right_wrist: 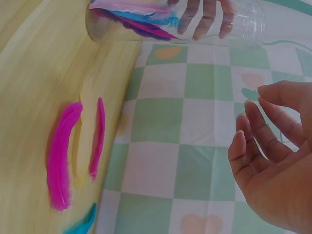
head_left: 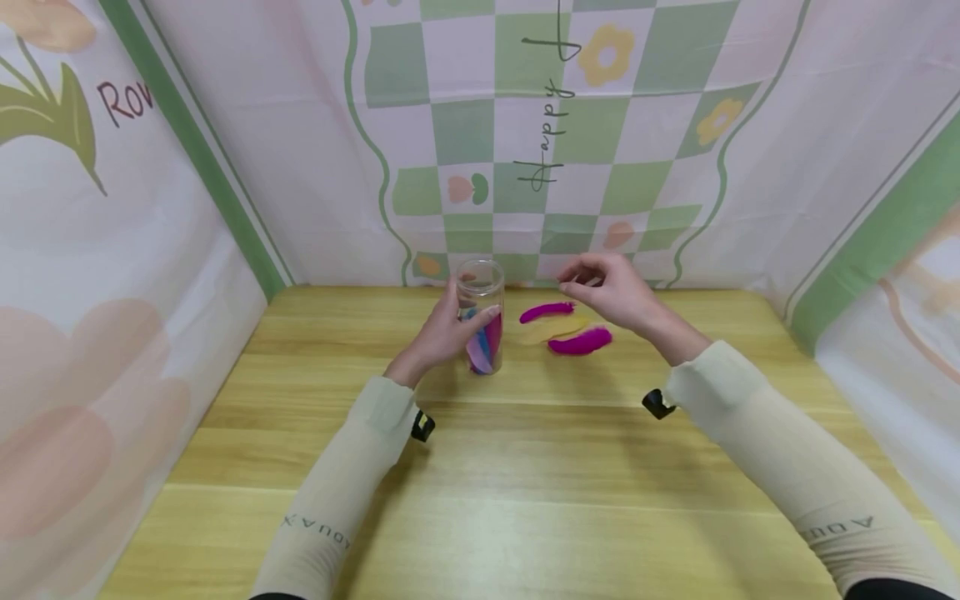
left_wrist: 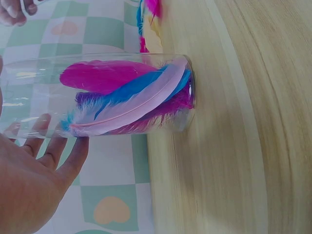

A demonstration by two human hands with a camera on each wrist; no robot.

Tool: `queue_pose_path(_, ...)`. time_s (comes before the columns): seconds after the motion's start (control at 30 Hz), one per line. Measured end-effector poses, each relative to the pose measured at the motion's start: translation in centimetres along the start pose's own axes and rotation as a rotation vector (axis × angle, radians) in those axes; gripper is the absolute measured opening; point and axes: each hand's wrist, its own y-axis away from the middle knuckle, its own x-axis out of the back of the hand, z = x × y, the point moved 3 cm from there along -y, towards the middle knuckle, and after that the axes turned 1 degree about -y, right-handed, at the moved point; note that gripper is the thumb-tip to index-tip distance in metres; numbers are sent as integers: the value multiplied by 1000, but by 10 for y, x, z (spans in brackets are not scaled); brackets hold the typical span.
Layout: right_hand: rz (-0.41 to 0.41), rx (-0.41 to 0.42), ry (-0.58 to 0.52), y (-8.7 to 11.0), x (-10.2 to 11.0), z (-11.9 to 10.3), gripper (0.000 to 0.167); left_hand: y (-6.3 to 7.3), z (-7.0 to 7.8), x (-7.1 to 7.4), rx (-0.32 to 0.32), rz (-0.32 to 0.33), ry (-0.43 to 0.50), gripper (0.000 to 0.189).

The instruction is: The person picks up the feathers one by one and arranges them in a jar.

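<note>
My left hand (head_left: 438,333) grips a clear glass jar (head_left: 480,292) standing upright on the table, fingers round its far side and thumb across the front. Inside lean several feathers: a pale pink feather (left_wrist: 146,105), a blue feather (left_wrist: 129,92) and a magenta feather (left_wrist: 105,75) among them. To the right of the jar, my right hand (head_left: 618,292) hovers over loose feathers, fingers bent loosely, nothing between thumb and fingertips. Under it lie a large magenta feather (head_left: 581,341), a slimmer magenta feather (head_left: 546,312) and a yellow feather (right_wrist: 86,131).
Another blue feather (right_wrist: 85,223) lies near the table's back edge in the right wrist view. The wooden table (head_left: 480,483) ends at the back against a green-and-white checkered cloth (head_left: 525,133). Printed cloth (head_left: 112,275) also hangs along both sides.
</note>
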Motion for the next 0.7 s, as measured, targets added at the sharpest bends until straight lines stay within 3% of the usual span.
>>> queue_pose_path(0.7, 28, -108, 2, 8, 7, 28, 22, 1, 2, 1, -5, -5, 0, 78)
